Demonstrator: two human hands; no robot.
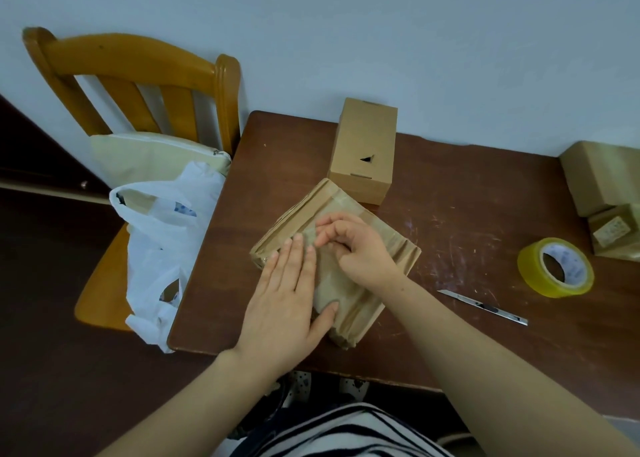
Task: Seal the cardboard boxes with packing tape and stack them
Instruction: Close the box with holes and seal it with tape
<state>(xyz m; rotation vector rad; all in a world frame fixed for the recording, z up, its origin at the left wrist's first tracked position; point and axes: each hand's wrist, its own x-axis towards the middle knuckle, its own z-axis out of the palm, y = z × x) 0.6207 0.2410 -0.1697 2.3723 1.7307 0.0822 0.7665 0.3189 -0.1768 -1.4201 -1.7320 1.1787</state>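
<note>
The flat cardboard box [349,301] lies turned at an angle near the front of the dark brown, scratched wooden surface [450,214]. Its top is creased, and glossy clear tape runs across it.

The left hand [287,294] lies flat on the box's near-left part. Its fingers are straight and together, and its thumb is spread along the taped strip. The right hand [356,245] rests on the middle of the box with its fingers curled and their tips on the tape, just beside the left fingertips. Whether they pinch a tape end cannot be told.

Just behind the box stands a taller plain carton [363,152], smooth-sided with a small torn hole. Well to the right of the box is a roll of yellowish tape [540,276]. A slim metal cutter [483,307] lies between the roll and the box. Further right, at the picture's edge, are two more taped cartons [599,176], the smaller one in front.

Left of the box, off the surface, a wooden slatted chair [138,76] carries a pale cushion [149,155] and a crumpled white plastic bag [162,249].
</note>
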